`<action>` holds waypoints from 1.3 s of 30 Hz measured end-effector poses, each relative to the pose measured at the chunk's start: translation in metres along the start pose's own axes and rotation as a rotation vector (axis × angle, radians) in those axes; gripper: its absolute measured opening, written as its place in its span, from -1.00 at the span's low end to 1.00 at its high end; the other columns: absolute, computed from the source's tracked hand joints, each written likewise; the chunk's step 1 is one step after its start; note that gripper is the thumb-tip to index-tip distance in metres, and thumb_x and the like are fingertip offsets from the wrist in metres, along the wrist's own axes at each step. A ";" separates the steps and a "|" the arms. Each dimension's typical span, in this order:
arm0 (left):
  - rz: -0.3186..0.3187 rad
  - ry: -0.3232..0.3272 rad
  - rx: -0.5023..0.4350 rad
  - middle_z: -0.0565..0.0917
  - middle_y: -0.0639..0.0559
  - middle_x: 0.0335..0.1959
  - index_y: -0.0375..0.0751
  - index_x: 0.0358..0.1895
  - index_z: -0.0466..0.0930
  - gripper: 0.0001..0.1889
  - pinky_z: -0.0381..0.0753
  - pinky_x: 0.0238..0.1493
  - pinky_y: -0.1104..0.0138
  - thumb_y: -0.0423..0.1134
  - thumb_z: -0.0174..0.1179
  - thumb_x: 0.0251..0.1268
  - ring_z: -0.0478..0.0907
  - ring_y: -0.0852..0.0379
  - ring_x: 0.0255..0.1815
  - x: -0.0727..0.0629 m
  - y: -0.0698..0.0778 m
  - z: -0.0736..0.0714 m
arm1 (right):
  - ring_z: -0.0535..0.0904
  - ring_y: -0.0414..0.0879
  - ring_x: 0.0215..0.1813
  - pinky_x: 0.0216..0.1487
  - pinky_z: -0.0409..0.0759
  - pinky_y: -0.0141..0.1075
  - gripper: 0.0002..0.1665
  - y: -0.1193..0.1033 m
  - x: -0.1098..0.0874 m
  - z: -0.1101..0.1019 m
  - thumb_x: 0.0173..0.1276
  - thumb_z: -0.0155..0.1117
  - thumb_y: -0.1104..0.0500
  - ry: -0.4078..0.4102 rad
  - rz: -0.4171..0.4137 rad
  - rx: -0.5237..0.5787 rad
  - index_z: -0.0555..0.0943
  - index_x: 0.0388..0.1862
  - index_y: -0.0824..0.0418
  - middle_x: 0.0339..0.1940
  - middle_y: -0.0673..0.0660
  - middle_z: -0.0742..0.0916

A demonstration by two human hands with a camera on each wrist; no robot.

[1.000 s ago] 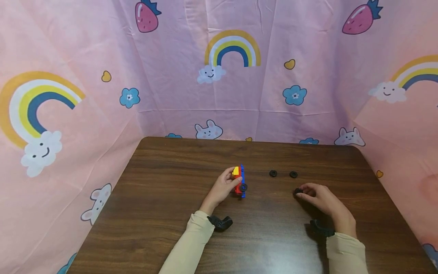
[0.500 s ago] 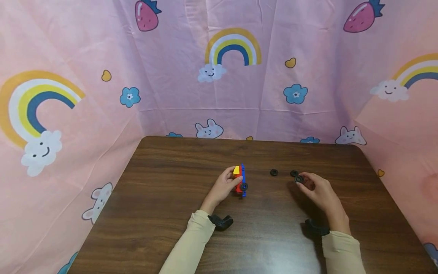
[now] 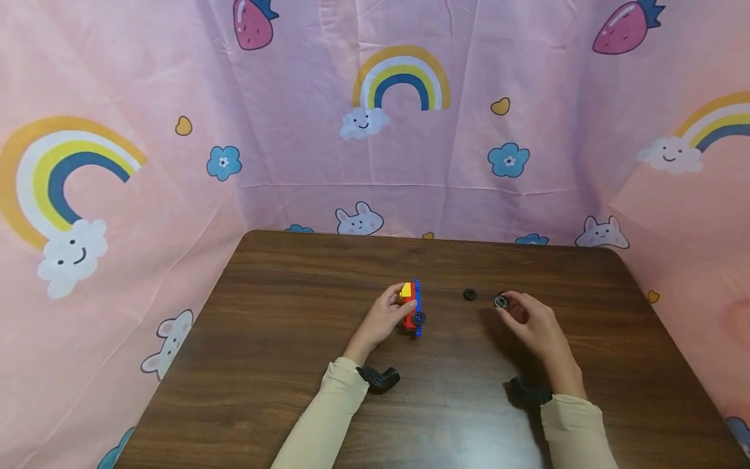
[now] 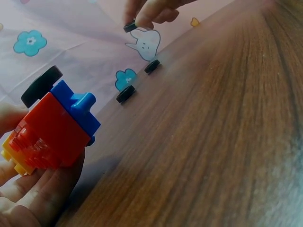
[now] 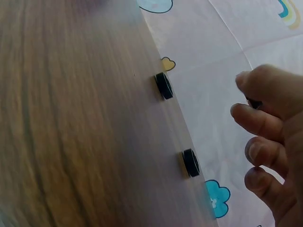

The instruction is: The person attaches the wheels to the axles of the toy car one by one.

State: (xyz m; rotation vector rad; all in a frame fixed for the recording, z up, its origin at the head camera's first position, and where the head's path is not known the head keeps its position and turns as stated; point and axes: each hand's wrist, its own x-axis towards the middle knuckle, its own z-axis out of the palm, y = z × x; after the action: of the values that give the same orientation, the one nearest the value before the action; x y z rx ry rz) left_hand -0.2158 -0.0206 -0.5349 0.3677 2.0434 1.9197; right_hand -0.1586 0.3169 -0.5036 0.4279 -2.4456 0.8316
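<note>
A toy car built of red, yellow and blue blocks (image 3: 408,303) is gripped by my left hand (image 3: 377,326), its blue base turned to the right. One black wheel (image 4: 41,86) sits on the car's blue part. My right hand (image 3: 538,327) pinches another black wheel (image 3: 500,301) between thumb and fingers, raised above the table. In the right wrist view those fingers mostly hide this wheel. Two more wheels lie on the table: one wheel (image 3: 470,294) lies between the hands, and the other wheel (image 4: 152,65) is hidden behind the pinched one in the head view.
The dark wooden table (image 3: 305,280) has its far edge just beyond the loose wheels. A pink cloth (image 3: 293,117) with rainbows, rabbits and flowers hangs behind it and at both sides. Black wrist devices (image 3: 379,379) are worn on both wrists.
My right hand has lifted its wheel off the table and carried it left and farther back, over one of the loose wheels. My left hand keeps the car in about the same place.
</note>
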 end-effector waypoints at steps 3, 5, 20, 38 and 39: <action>-0.002 0.000 0.007 0.61 -0.24 0.28 -0.13 0.59 0.22 -0.33 0.72 0.08 0.27 -0.08 0.23 0.55 0.68 0.07 0.10 0.000 0.000 0.001 | 0.50 -0.26 -0.44 -0.41 0.40 -0.58 -0.63 -0.001 0.000 0.003 0.14 0.57 0.43 0.015 0.002 0.017 0.71 -0.06 0.33 -0.43 0.09 0.72; -0.002 0.000 0.008 0.61 -0.24 0.27 -0.13 0.59 0.22 -0.33 0.72 0.08 0.27 -0.08 0.23 0.56 0.68 0.07 0.10 0.000 -0.001 0.001 | 0.51 -0.25 -0.43 -0.41 0.40 -0.58 -0.63 -0.003 0.000 0.004 0.14 0.56 0.43 0.021 0.004 0.028 0.71 -0.05 0.33 -0.42 0.11 0.73; 0.009 -0.003 -0.002 0.62 -0.25 0.25 -0.13 0.55 0.28 -0.39 0.73 0.05 0.28 -0.12 0.22 0.56 0.69 0.09 0.07 0.001 -0.001 0.001 | 0.54 -0.25 -0.44 -0.39 0.44 -0.62 -0.69 -0.016 0.005 0.009 0.20 0.57 0.31 0.026 0.045 0.012 0.71 -0.08 0.25 -0.40 0.08 0.74; -0.006 -0.003 0.019 0.59 -0.23 0.31 -0.11 0.58 0.24 -0.35 0.72 0.08 0.26 -0.06 0.23 0.56 0.68 0.03 0.14 0.001 -0.001 0.001 | 0.55 -0.22 -0.43 -0.41 0.55 -0.46 -0.64 -0.032 0.007 0.024 0.16 0.64 0.29 0.026 0.050 0.031 0.72 -0.08 0.24 -0.41 0.08 0.74; -0.001 -0.004 0.019 0.59 -0.24 0.31 -0.12 0.58 0.25 -0.35 0.72 0.08 0.26 -0.06 0.23 0.56 0.68 0.03 0.14 0.002 -0.002 0.001 | 0.56 -0.21 -0.43 -0.41 0.57 -0.45 -0.64 -0.033 0.008 0.024 0.15 0.64 0.29 0.026 0.046 0.036 0.72 -0.07 0.25 -0.41 0.08 0.75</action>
State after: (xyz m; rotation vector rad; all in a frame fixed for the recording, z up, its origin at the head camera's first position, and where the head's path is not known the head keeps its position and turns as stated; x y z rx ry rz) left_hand -0.2168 -0.0187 -0.5368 0.3746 2.0608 1.8989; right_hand -0.1590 0.2751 -0.4999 0.3723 -2.4282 0.8963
